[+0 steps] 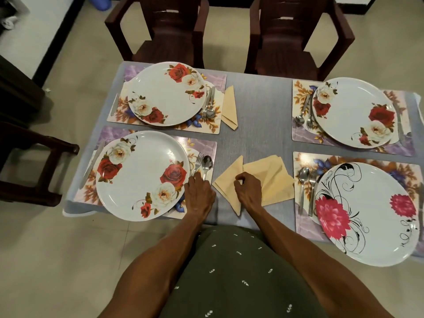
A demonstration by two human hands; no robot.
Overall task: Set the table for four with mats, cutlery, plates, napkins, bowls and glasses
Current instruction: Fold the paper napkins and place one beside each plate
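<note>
Four floral mats lie on the grey table (257,106), each with a plate. The near left plate (141,174) has a fork and spoon (203,167) on its right; my left hand (198,193) rests on their handles, fingers curled. My right hand (249,191) pinches a folded yellow napkin (229,183) at the table's middle front. A small pile of yellow napkins (273,177) lies just to its right. Another folded napkin (230,107) sits beside the far left plate (166,94). The far right plate (354,112) and near right plate (367,212) have cutlery on their left.
Two dark brown chairs (160,28) (298,35) stand at the far side. Another dark chair (27,161) is at the left end. The near right plate overhangs the table's front edge. No bowls or glasses are in view.
</note>
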